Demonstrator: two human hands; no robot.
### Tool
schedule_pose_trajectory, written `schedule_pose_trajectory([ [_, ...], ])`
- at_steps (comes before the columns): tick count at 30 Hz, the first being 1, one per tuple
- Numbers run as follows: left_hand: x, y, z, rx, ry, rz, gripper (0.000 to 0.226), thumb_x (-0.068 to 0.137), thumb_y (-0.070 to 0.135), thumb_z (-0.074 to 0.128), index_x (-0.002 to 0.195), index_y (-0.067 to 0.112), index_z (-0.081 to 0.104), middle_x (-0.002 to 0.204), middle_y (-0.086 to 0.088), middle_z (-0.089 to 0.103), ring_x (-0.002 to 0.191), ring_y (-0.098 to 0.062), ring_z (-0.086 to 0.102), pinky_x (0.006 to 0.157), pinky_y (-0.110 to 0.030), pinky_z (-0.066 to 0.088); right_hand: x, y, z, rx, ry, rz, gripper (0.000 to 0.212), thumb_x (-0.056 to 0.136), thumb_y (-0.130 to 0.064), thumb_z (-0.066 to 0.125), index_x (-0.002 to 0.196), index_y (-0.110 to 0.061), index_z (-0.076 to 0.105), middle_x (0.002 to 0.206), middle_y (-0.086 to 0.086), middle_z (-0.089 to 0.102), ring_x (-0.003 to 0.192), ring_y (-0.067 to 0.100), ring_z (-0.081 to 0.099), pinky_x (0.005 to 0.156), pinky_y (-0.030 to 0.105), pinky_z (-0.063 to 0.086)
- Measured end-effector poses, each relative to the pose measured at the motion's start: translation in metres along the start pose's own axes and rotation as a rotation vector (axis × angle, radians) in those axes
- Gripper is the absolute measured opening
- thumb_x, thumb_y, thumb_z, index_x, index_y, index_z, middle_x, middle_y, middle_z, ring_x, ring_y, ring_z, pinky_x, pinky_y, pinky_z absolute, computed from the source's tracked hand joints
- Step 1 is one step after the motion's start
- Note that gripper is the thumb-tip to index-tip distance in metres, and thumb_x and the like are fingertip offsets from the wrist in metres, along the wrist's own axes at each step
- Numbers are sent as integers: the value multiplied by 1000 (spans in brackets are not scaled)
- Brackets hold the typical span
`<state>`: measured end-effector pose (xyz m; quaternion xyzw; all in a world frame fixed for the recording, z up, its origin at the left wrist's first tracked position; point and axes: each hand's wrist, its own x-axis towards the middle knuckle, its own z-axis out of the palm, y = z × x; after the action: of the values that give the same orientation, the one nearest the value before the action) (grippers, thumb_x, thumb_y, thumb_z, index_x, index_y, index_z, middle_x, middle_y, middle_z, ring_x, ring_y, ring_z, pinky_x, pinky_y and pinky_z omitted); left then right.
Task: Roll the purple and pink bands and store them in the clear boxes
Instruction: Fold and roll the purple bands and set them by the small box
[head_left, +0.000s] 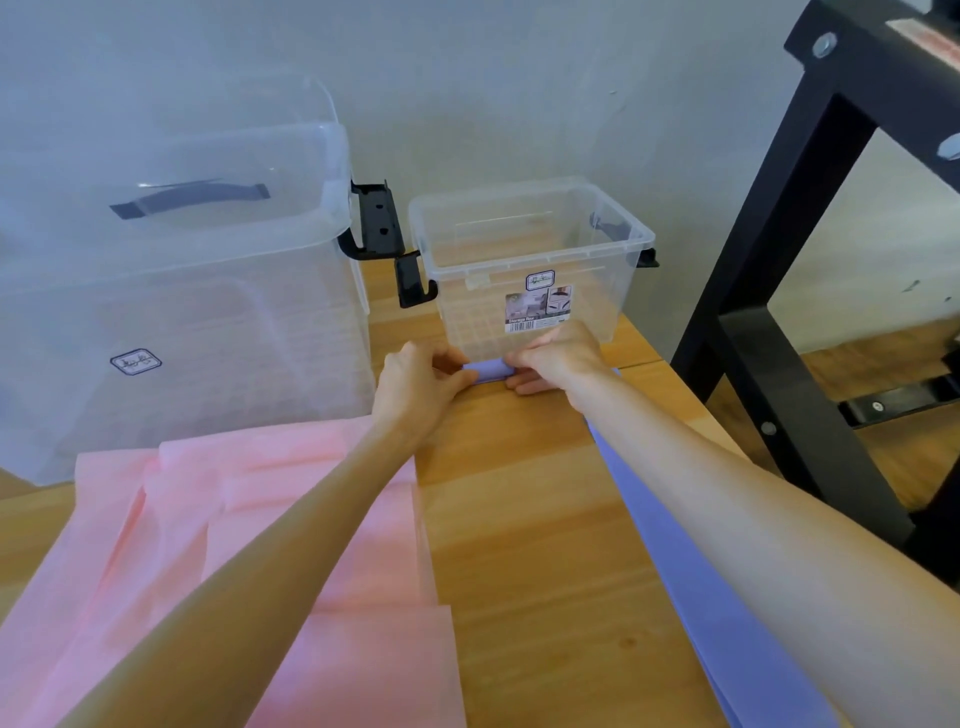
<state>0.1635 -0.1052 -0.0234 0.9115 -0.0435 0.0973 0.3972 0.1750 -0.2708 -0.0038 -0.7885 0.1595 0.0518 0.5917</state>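
Observation:
A long purple band (691, 582) stretches along the wooden table from the near right edge to the foot of the small clear box (524, 249). Its far end is a small tight roll (488, 371). My left hand (421, 384) pinches the roll's left end, and my right hand (558, 358) curls over its right end. The pink band (311, 519) lies unrolled in loose folds at the near left, under my left forearm. The small box is open, and nothing shows inside it.
A large clear box (171, 291) with a lid and a dark handle stands at the left, against the wall. Black latches stick out between the two boxes. A black metal frame (779, 260) rises beyond the table's right edge.

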Motion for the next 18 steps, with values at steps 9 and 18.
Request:
schedule_pose_trajectory([
  [9,1,-6,1,-26,58,-26,18,82,30,79,84,18,66,77,7,65,77,-10,64,74,-34,56,-2,6,2,-64,48,-126,15,91,-11,70,88,3,70,75,17,68,56,23,65,53,27,59],
  [18,-4,-10,-6,-43,54,2,15,84,24,77,90,12,70,81,2,70,75,-6,65,66,-15,53,-19,-1,-8,-44,18,-130,11,93,-3,65,100,6,69,83,17,68,59,22,68,50,25,59],
])
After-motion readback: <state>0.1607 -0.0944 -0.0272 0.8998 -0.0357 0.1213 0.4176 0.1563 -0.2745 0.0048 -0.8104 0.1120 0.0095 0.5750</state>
